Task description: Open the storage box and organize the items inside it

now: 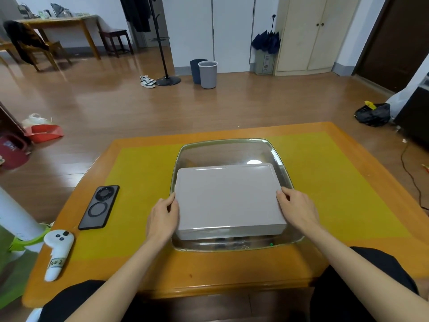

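A flat grey rectangular plastic lid [228,201] sits over a clear plastic storage box [282,159] mid-bench [336,182]. The left hand [162,217] and right hand [298,209] grip opposite lid edges, fingers curled, seemingly to lift it evenly.

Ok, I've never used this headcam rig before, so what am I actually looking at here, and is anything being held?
This is one wide-angle camera worn on a person's head, looking down at their own bare hands; there is no robot. The left hand and right hand grip opposite sides of a grey storage box with its lid on. The box sits over a clear, tray-like piece on the yellow-topped table. To the left lie a black phone and a white controller.
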